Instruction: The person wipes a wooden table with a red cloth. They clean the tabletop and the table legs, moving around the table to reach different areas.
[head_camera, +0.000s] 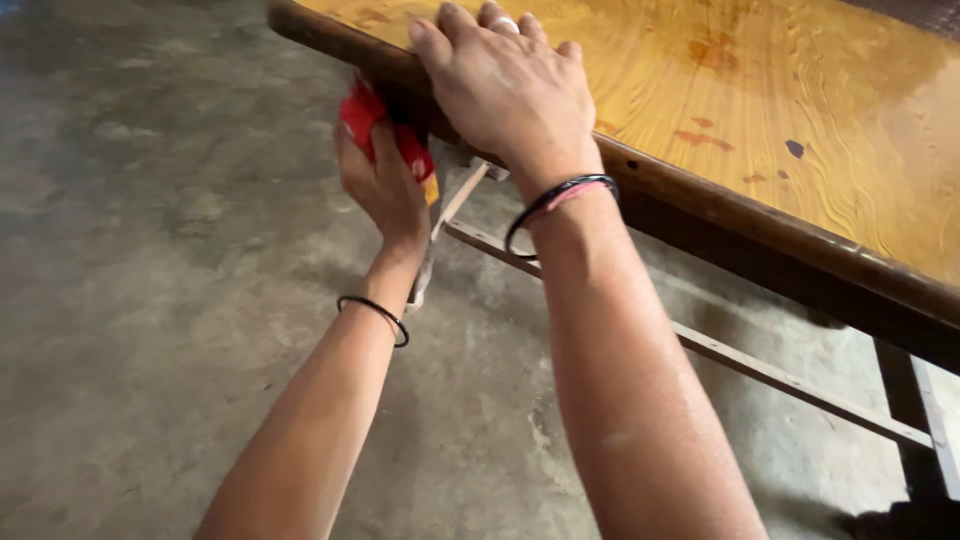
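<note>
A crumpled red cloth (385, 135) with a strip of yellow at its lower edge is bunched in the left hand (385, 185), pressed against the dark edge of the glossy wooden tabletop (800, 110), just below the right hand (510, 85), which lies flat on it.

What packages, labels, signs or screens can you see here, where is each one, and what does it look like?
Red item: gripped in the left hand against the dark edge of the wooden table; crumpled and soft, red with a yellow-orange patch at its lower end. Whether it is a packet or a cloth cannot be told.
No labels, signs or screens show.
</note>
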